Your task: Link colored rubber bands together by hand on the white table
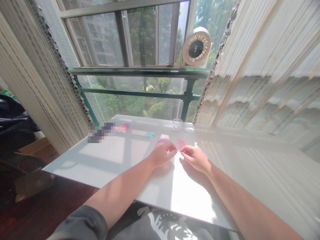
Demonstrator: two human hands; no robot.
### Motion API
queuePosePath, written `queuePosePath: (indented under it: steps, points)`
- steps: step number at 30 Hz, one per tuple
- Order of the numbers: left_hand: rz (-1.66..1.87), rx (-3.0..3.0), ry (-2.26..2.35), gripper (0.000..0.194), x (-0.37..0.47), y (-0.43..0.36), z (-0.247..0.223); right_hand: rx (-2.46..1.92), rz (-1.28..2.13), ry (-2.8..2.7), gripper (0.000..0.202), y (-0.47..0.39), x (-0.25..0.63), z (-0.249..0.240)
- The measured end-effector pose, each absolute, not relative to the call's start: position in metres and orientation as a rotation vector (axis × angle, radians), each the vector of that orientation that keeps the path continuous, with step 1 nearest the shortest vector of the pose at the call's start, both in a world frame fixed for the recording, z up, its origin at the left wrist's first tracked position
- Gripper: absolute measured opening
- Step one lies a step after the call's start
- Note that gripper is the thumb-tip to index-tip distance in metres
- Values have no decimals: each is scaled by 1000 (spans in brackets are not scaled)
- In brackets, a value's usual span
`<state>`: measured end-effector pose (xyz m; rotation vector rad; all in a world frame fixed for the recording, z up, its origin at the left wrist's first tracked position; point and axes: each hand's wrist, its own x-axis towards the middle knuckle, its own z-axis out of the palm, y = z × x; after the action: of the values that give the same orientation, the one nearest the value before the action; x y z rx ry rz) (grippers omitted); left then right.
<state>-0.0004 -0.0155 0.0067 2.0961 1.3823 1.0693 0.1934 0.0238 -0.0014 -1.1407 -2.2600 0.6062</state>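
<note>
Over the middle of the white table (100, 160), my left hand (163, 153) is closed, thumb and fingertips pinched together. My right hand (195, 157) faces it, fingertips also pressed together, with a small gap between the hands. Whatever lies between the fingertips is too small to make out. Just beyond my left hand is a purple pile of small pieces (162, 141). A pink pile (181, 143) lies just past the gap between my hands. Farther left sits a turquoise pile (149, 134).
Two clear round containers (177, 124) (189, 128) stand at the table's back. At the back left lie a pink and orange pile (123, 127) and a blurred dark object (101, 132). Faint yellow bits (206, 144) are right of my hands. A round fan (196, 46) is before the window.
</note>
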Motion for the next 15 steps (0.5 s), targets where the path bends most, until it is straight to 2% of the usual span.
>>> queuePosePath:
  steps: [15]
  points:
    - [955, 2080, 1320, 13, -1, -19, 10, -1049, 832, -2352, 21, 17, 192, 5]
